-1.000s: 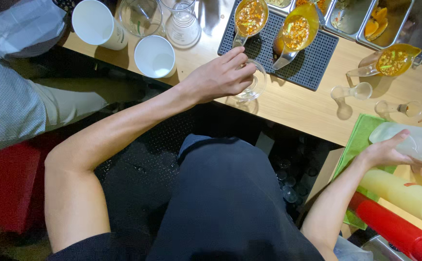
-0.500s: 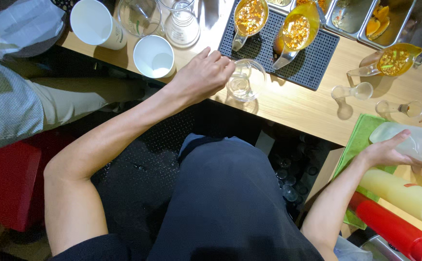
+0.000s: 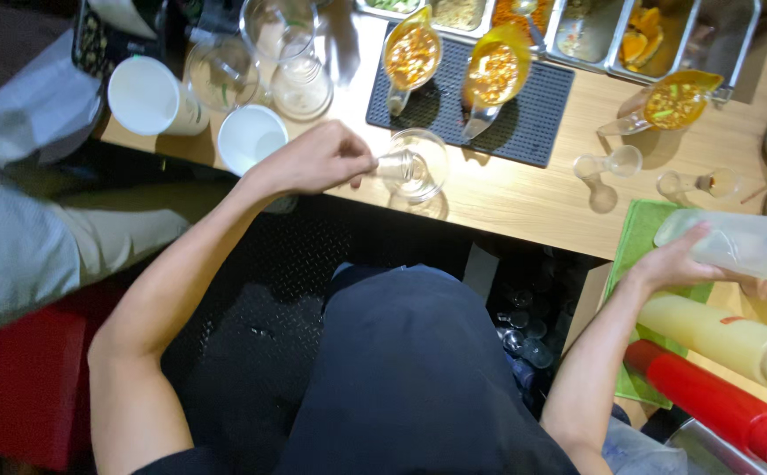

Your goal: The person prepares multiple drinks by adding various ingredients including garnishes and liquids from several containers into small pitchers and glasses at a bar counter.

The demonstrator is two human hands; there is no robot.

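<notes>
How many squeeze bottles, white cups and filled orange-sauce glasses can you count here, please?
Squeeze bottles: 3 (clear, yellow, red)
White cups: 2 ()
Filled orange-sauce glasses: 3 ()
Total: 8

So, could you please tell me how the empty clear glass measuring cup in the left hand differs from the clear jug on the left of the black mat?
The empty clear glass measuring cup holds nothing, while the clear jug on the black mat is filled with an orange, pulpy liquid. The cup sits on the bare wooden counter, gripped by the left hand; the jug stands untouched on the black mat. Both are transparent, handled pouring vessels.
</notes>
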